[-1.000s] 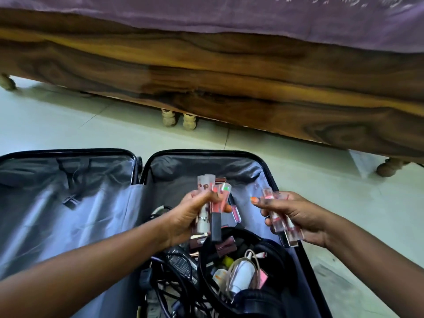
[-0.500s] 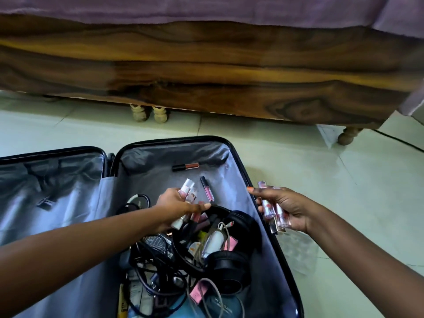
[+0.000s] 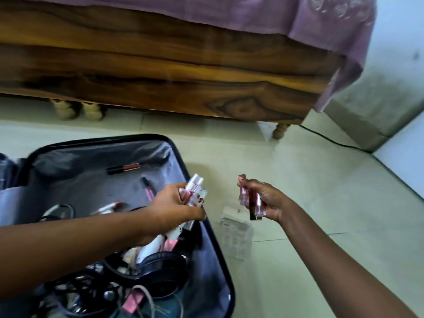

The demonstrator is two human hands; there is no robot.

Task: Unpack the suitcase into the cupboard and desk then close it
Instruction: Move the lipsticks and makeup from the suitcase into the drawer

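The open black suitcase [image 3: 220,249] with grey lining lies on the floor at the lower left. My left hand [image 3: 176,208] is above its right half, shut on a bunch of small cosmetic tubes [image 3: 195,191]. My right hand [image 3: 263,200] is over the floor just right of the suitcase rim, shut on a few clear pink lip-gloss tubes [image 3: 250,200]. Loose lip glosses [image 3: 124,168] lie on the lining at the back. Black headphones [image 3: 160,271], tangled cables [image 3: 80,292] and other small items fill the near part.
A wooden bed frame [image 3: 183,76] with a purple sheet [image 3: 321,26] runs across the top, standing on turned legs [image 3: 280,130]. A clear plastic organiser [image 3: 234,232] sits on the pale tiled floor below my right hand. A black cable [image 3: 332,140] runs along the floor toward the wall corner.
The view has swung to the right, so the suitcase now sits lower left. Both hands have moved right with their tubes; my right hand is now over the floor above the clear organiser.
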